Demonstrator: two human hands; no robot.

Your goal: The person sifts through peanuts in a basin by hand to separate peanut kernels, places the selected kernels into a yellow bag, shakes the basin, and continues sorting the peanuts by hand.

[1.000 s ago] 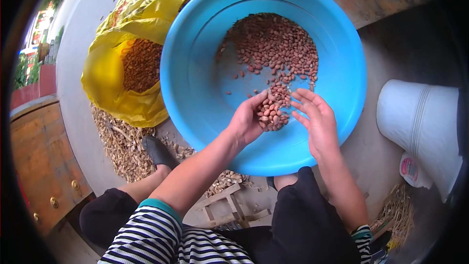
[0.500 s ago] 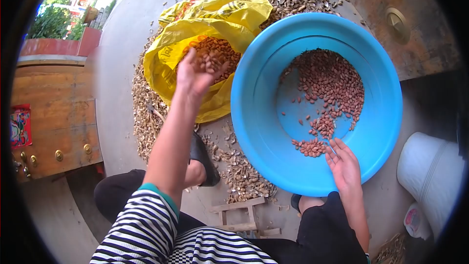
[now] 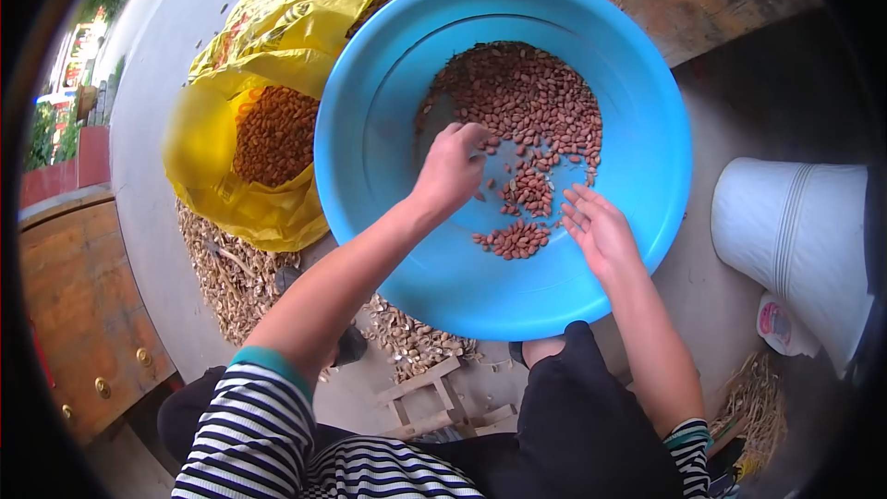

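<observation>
Peanuts [image 3: 536,102], reddish-brown, oval and shelled, lie in a round bright-blue plastic basin [image 3: 370,157], most spread toward the far side, with a small patch [image 3: 511,240] nearer the front. Inside its rim, the left hand [image 3: 450,166] has curled fingers, though whether they grip anything cannot be told, while the right hand [image 3: 599,233] has fingers loosely apart. Left of the basin, a printed yellow plastic sack [image 3: 296,37] holds orange-brown nuts [image 3: 274,134].
</observation>
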